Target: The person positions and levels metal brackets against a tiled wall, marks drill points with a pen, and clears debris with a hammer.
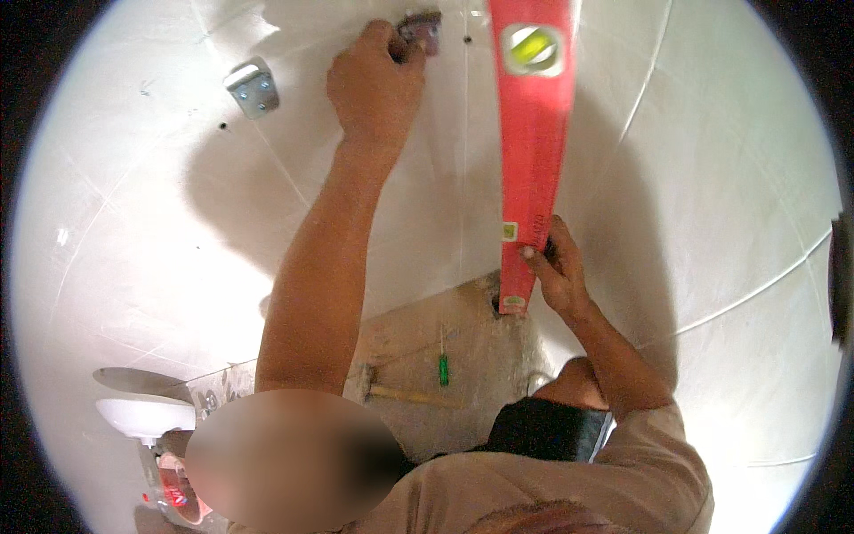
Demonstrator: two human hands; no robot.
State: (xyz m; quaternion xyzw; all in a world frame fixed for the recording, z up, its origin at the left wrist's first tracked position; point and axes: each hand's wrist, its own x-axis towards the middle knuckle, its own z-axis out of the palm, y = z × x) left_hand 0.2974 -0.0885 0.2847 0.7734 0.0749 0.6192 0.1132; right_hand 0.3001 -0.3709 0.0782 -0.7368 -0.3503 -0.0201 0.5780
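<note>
High on the white tiled wall, my left hand (378, 84) is closed, its thumb and fingers pinching a small dark metal bracket (427, 34) held against the tile. Lower down on the right, my right hand (562, 271) grips the edge of a long red spirit level (532, 142) near its bottom end. The level stands nearly upright, with its top beyond the upper edge of the view. A round yellow-green vial shows in its upper part. To the left of my left hand, a shiny metal bracket (253, 89) with two screws is fixed to the wall.
Small dark holes (467, 39) mark the wall. A green-handled screwdriver (444, 370) and a wooden-handled hammer (414, 394) lie on the dusty floor below. At the lower left are a white washbasin (147, 415) and a red object (176, 485).
</note>
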